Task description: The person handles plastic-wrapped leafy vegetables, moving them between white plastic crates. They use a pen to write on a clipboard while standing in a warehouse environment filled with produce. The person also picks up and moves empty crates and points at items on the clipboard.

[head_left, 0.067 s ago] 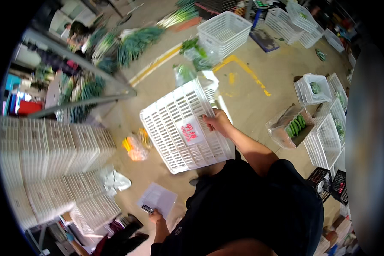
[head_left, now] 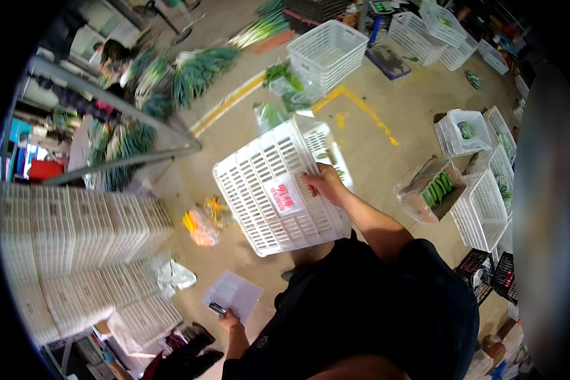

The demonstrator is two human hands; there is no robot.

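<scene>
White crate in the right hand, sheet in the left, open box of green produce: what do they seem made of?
White crate: likely moulded plastic, satin, judging by its regular slots and rounded corners. Sheet: probably paper, thin and pale; whether it has a plastic cover, I can't tell. Open box: apparently matt brown cardboard, with a shiny, crinkled liner, probably clear plastic.

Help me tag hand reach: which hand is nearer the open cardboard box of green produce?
Right. The right hand, gripping the white plastic crate, is left of the cardboard box; the left hand, holding a pale sheet, is farther off, down and left in the picture.
</scene>
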